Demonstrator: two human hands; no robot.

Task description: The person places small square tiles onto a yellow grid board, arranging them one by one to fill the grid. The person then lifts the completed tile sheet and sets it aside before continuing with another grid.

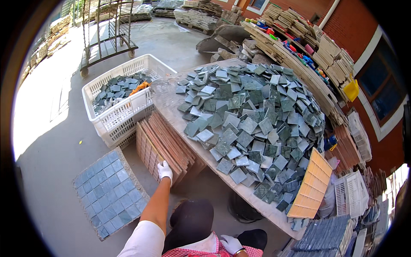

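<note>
Gripping tray [148, 150] at near edge w/ L hand [165, 170]; resting R hand [231, 244] low, can't tell if closed. Prob. stiff, lightish, slim ribs breakable; best held by rim.

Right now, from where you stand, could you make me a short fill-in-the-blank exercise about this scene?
1. The left hand and right hand wear white ____.
2. The hand touching the stacked panels is the ____ one.
3. The table bears a heap of loose square ____.
4. The crate left of the table is coloured ____.

Missing words: gloves; left; tiles; white.
</note>
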